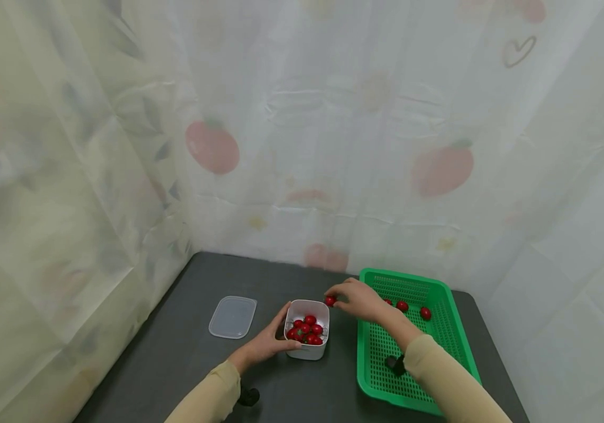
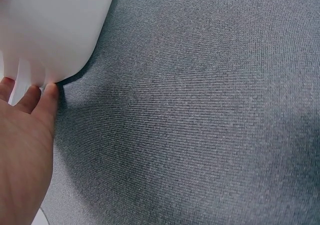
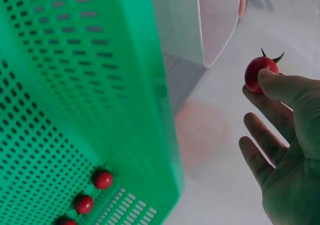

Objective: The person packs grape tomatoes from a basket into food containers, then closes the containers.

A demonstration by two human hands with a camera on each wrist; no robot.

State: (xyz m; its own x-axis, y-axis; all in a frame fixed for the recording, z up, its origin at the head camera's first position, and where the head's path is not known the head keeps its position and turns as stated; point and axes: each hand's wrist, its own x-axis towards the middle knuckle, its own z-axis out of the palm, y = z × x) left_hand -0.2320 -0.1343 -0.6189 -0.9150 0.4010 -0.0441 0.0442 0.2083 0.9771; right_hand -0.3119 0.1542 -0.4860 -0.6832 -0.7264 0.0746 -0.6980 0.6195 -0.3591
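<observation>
Between the thumb and index finger of my right hand [image 1: 363,301] I pinch a cherry tomato [image 3: 254,74] with a green stalk; the other fingers are spread. This hand is just right of a white square container [image 1: 306,351], near rim height. Inside the container lie several cherry tomatoes [image 1: 305,329]. My left hand [image 1: 263,345] holds the container at its left side, thumb along the near wall and fingers round the far left. The left wrist view shows fingertips [image 2: 50,91] against the container's lower edge.
To the right stands a green perforated basket [image 1: 363,352] with a few tomatoes [image 1: 426,313] at its far end. A translucent lid [image 1: 232,317] lies left of the container on the dark grey table [image 1: 175,358]. A printed curtain [image 1: 323,176] hangs behind the table.
</observation>
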